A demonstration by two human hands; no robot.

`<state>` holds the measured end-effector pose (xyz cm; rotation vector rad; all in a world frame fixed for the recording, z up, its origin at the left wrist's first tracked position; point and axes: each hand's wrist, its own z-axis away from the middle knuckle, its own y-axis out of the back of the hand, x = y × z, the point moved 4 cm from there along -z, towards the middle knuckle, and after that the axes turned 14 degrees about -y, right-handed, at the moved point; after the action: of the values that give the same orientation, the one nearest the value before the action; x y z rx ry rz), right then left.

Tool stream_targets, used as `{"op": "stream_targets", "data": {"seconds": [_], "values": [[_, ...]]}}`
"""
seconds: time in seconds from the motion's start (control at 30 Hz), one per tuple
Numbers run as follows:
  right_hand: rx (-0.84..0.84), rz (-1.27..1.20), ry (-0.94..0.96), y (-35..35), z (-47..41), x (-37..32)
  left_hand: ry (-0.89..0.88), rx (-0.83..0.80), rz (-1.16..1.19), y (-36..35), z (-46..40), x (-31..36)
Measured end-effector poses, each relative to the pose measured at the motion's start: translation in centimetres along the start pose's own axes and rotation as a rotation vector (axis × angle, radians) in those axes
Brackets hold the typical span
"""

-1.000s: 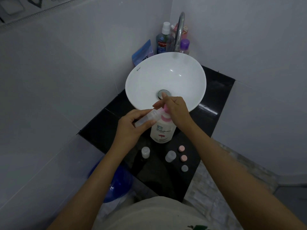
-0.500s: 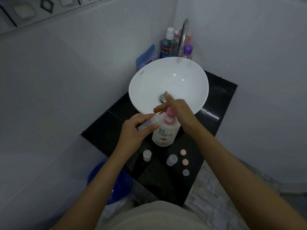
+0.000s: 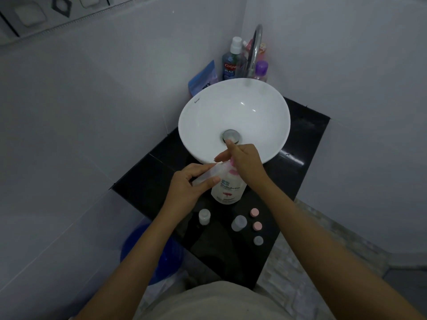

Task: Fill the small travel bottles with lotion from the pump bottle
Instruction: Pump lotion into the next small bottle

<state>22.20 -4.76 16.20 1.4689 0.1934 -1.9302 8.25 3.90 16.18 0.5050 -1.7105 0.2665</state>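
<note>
A white pump bottle [image 3: 227,189] with a pink pump stands on the black counter [image 3: 143,181] in front of the sink. My right hand [image 3: 245,161] lies over the pump head, fingers stretched out, and hides most of it. My left hand [image 3: 190,183] grips a clear small travel bottle [image 3: 209,175], tilted with its mouth at the pump spout. Two more small bottles, one to the left [image 3: 204,216] and one to the right [image 3: 239,223], stand uncapped nearer me. Two pink caps, the farther [image 3: 254,212] and the nearer [image 3: 257,226], and one pale cap [image 3: 258,240] lie at the right.
The white bowl sink [image 3: 208,116] sits behind the pump bottle, with a chrome tap [image 3: 254,49] over it. Mouthwash [image 3: 231,63], a purple-capped bottle [image 3: 261,70] and a blue pouch [image 3: 203,80] crowd the back corner. A blue bucket [image 3: 157,252] stands on the floor left of the counter.
My right hand rose off the pump, showing the pink head, then came down over it again. My left hand kept the small bottle at the spout.
</note>
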Motion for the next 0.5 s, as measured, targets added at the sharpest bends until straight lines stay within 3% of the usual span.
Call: {"op": "stream_targets", "data": {"seconds": [0.23,0.5], "values": [[-0.078,0.0,0.106,0.7,0.3,-1.6,-0.028,-0.015,0.026,0.2,-0.2,0.8],[-0.054,-0.03,0.032,-0.1,0.4,0.0,0.014,-0.016,0.027,-0.1,-0.2,0.0]]}}
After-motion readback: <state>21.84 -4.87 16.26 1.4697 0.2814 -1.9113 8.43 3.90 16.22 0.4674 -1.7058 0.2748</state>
